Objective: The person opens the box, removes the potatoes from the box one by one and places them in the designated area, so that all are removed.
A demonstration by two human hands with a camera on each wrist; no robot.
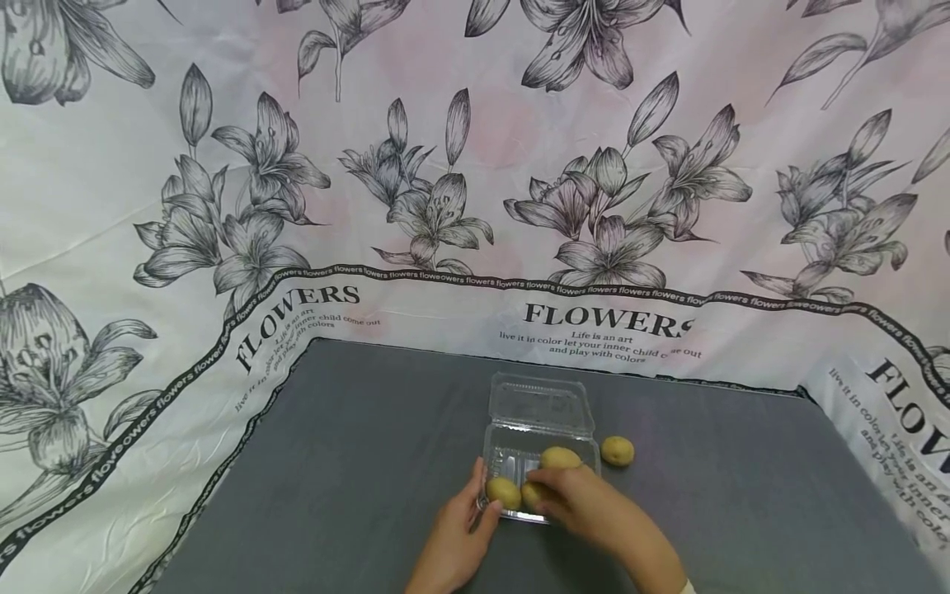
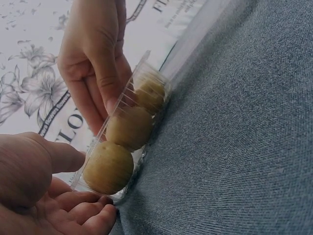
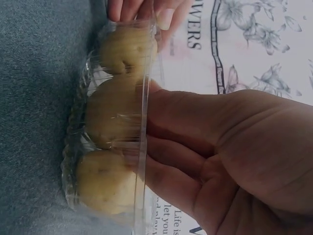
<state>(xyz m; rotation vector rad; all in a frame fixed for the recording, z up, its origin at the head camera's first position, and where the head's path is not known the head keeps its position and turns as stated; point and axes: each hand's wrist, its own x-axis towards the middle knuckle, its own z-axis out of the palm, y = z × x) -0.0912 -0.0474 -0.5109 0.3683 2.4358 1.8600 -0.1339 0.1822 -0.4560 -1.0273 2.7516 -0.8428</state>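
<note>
At lower centre of the head view, we are holding the clear container (image 1: 510,456) by its left side with our left hand (image 1: 458,528), while our right hand (image 1: 586,502) is gripping the middle potato (image 1: 532,496) inside. The left potato (image 1: 504,493) and rear potato (image 1: 560,458) are sitting there too; a loose potato (image 1: 618,450) is lying just right, on the tabletop (image 1: 371,462).

The left hand (image 1: 456,532) grips with its thumb (image 2: 66,156) set apart from the curled fingers (image 2: 88,213). The right hand (image 1: 586,499), fingers pointing down in a grasp, is near it, the right forearm (image 1: 656,557) slanting in from the lower right.
</note>
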